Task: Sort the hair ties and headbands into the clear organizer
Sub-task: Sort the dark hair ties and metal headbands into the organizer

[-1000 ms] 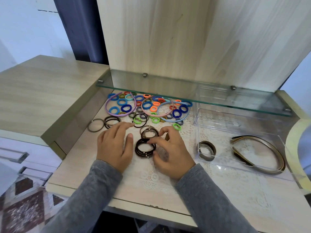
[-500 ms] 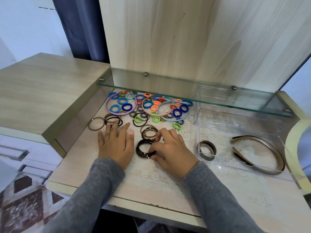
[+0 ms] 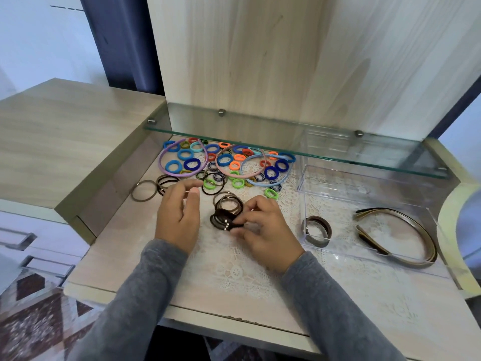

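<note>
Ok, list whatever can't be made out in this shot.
Head view only:
- Back row of coloured hair ties: partly hidden by the glass shelf edge.
- Dark hair tie bundle: the right hand covers part of it, so the count is unclear.
- Left hand: fingertips are motion-blurred; cannot tell whether they pinch a tie.
- Clear organizer: the rear dividers are lost in reflections.
- Grey object at the right edge: blurred and cut off by the frame.

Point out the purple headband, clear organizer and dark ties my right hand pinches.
purple headband (image 3: 159,164): head view, left curve.
clear organizer (image 3: 343,230): head view, bare floor.
dark ties (image 3: 218,214): head view, upper loops.
</note>
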The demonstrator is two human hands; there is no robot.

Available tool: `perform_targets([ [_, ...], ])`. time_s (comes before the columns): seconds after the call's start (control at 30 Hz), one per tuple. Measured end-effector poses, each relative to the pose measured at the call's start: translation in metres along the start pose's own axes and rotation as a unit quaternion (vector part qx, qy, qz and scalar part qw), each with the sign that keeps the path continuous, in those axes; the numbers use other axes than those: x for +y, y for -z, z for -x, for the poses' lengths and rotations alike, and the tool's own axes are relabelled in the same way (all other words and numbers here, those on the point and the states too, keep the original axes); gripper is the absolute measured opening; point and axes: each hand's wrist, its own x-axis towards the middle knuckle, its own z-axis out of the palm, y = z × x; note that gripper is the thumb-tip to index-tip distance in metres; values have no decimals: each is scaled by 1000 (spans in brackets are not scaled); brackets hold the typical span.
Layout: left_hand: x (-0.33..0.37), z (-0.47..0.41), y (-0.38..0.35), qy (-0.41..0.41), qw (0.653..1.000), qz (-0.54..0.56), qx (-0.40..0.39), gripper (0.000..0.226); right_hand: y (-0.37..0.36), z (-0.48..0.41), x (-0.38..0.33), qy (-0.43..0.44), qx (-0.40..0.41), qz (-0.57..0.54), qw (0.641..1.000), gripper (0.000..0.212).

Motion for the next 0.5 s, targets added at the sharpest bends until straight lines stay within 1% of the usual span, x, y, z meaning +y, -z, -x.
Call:
perform_targets([
  [0.03, 6, -1, -4, 32, 997, 68, 6, 23, 1, -2, -2, -41, 19, -52, 998, 8],
  [0.07, 11, -4, -9, 76, 989, 126, 15, 21, 3, -4, -5, -82, 33, -100, 991, 13],
  [0.1, 16, -7, -15, 129, 975, 182, 24, 22, 4, -7, -7, -118, 43, -146, 981, 15],
  [0.17, 26, -15, -25, 237, 924, 299, 30, 26, 7, -12, -10, -155, 59, -200, 966, 9],
  [0.2, 30, -18, -29, 271, 897, 347, 33, 26, 8, -14, -11, -159, 70, -209, 962, 8],
  [0.23, 33, -20, -33, 284, 880, 379, 40, 26, 9, -16, -10, -164, 84, -220, 958, 7],
  [0.27, 34, -20, -38, 280, 875, 391, 51, 25, 9, -19, -8, -170, 100, -231, 953, 7],
  [0.37, 32, -18, -50, 246, 882, 395, 81, 26, 8, -24, 0, -185, 145, -255, 938, 7],
  [0.43, 31, -12, -50, 255, 873, 412, 59, 29, 4, -21, 3, -184, 162, -264, 933, 10],
  [0.5, 33, -10, -52, 261, 861, 437, 2, 32, 3, -20, 7, -190, 170, -284, 925, 8],
])
